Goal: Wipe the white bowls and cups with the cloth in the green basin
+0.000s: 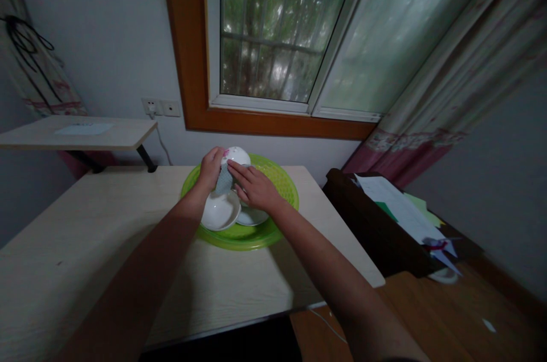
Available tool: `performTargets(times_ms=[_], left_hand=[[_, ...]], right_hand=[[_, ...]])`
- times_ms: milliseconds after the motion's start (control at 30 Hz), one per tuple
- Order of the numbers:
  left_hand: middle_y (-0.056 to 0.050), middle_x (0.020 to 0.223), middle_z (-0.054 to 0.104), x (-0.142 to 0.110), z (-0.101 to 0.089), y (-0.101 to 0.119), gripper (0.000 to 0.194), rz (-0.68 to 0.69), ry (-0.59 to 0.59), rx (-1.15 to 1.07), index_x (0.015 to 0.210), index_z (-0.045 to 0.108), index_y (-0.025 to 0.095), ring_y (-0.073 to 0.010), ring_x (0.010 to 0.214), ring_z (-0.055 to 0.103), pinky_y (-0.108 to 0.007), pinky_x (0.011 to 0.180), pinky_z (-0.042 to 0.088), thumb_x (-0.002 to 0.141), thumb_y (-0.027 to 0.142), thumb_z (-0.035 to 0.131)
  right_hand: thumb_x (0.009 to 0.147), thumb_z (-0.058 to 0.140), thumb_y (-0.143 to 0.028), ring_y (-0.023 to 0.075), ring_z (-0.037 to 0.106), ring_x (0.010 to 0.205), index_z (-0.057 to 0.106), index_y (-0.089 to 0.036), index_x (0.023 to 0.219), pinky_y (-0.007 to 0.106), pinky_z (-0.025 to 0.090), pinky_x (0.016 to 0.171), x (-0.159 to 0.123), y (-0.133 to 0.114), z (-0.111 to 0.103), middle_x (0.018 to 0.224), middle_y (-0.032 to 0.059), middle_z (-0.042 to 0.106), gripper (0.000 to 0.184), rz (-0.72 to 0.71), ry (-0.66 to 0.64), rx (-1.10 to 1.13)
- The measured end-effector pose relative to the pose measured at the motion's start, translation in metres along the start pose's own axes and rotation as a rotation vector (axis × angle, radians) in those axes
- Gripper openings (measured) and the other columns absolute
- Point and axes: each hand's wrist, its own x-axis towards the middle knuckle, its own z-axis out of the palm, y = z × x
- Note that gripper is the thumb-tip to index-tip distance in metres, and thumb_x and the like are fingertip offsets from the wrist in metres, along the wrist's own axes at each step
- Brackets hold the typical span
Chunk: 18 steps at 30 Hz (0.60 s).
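A white bowl [237,155] with a pink flower pattern is tilted above the green tray [291,191], its outside facing up. My left hand [210,169] grips it by its left side. My right hand [255,186] presses a grey-blue cloth [224,181] against the bowl, fingers extended and close together. Part of the cloth hangs down between the two hands. Below them, a second white bowl [221,211] sits upright in the tray. Beside it, a white dish [252,216] lies partly hidden under my right hand.
The tray stands on a pale wooden table [106,225] near the wall and window. A raised shelf [77,133] on black legs is at the left. To the right of the table is a dark brown piece of furniture [371,231] with papers [397,208] on it.
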Motion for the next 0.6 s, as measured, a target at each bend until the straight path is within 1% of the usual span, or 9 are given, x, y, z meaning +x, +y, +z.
performTargets(times_ms=[100, 200, 267, 333, 433, 533, 600], left_hand=[[0.000, 0.074, 0.051, 0.000, 0.000, 0.002, 0.034, -0.001, -0.003, 0.019, 0.072, 0.051, 0.025, -0.0187, 0.072, 0.050, -0.031, 0.070, 0.045, 0.089, 0.052, 0.060], [0.001, 0.073, 0.050, -0.001, 0.000, 0.005, 0.032, -0.001, -0.004, 0.029, 0.073, 0.051, 0.024, -0.0178, 0.072, 0.049, -0.031, 0.072, 0.045, 0.089, 0.051, 0.058], [0.001, 0.073, 0.050, -0.002, 0.001, 0.007, 0.031, -0.008, -0.001, 0.025, 0.073, 0.051, 0.024, -0.0173, 0.072, 0.048, -0.030, 0.071, 0.044, 0.089, 0.049, 0.056], [0.002, 0.072, 0.048, -0.002, 0.002, 0.009, 0.029, -0.027, 0.005, 0.028, 0.072, 0.050, 0.023, -0.0169, 0.070, 0.047, -0.030, 0.070, 0.043, 0.089, 0.047, 0.055], [0.002, 0.071, 0.048, -0.002, 0.002, 0.011, 0.028, -0.040, 0.018, 0.054, 0.071, 0.050, 0.023, -0.0167, 0.070, 0.047, -0.029, 0.068, 0.042, 0.090, 0.044, 0.054], [0.001, 0.072, 0.050, -0.001, 0.002, 0.011, 0.027, -0.033, 0.031, 0.086, 0.072, 0.051, 0.023, -0.0174, 0.071, 0.047, -0.030, 0.068, 0.042, 0.091, 0.043, 0.052], [0.001, 0.072, 0.050, 0.000, 0.001, 0.008, 0.028, -0.027, 0.036, 0.098, 0.072, 0.050, 0.023, -0.0178, 0.071, 0.047, -0.030, 0.068, 0.042, 0.092, 0.043, 0.051]], right_hand=[[0.105, 0.049, -0.027, 0.0328, 0.054, 0.137, 0.020, -0.024, 0.170, 0.054, 0.048, 0.116, -0.001, 0.001, 0.002, 0.174, 0.0089, 0.032, 0.071, -0.006, 0.006, 0.000], [0.104, 0.051, -0.025, 0.0318, 0.052, 0.139, 0.022, -0.024, 0.170, 0.053, 0.047, 0.116, -0.002, 0.002, 0.005, 0.170, 0.0098, 0.040, 0.071, -0.009, 0.007, -0.009], [0.104, 0.051, -0.025, 0.0316, 0.052, 0.138, 0.023, -0.024, 0.169, 0.053, 0.048, 0.114, -0.003, 0.003, 0.006, 0.169, 0.0096, 0.042, 0.071, -0.037, -0.011, -0.031], [0.104, 0.052, -0.025, 0.0320, 0.052, 0.136, 0.025, -0.024, 0.169, 0.053, 0.048, 0.112, -0.004, 0.003, 0.006, 0.169, 0.0085, 0.042, 0.070, -0.073, -0.038, -0.063], [0.104, 0.054, -0.026, 0.0325, 0.052, 0.133, 0.033, -0.026, 0.166, 0.053, 0.049, 0.108, -0.004, 0.002, 0.004, 0.171, 0.0055, 0.040, 0.066, -0.108, -0.068, -0.108], [0.104, 0.054, -0.027, 0.0328, 0.053, 0.131, 0.039, -0.024, 0.163, 0.052, 0.049, 0.105, -0.003, 0.000, 0.001, 0.171, 0.0047, 0.039, 0.061, -0.117, -0.088, -0.150], [0.104, 0.052, -0.028, 0.0334, 0.053, 0.130, 0.039, -0.024, 0.163, 0.052, 0.050, 0.103, -0.002, -0.002, -0.001, 0.172, 0.0043, 0.037, 0.060, -0.105, -0.089, -0.180]])
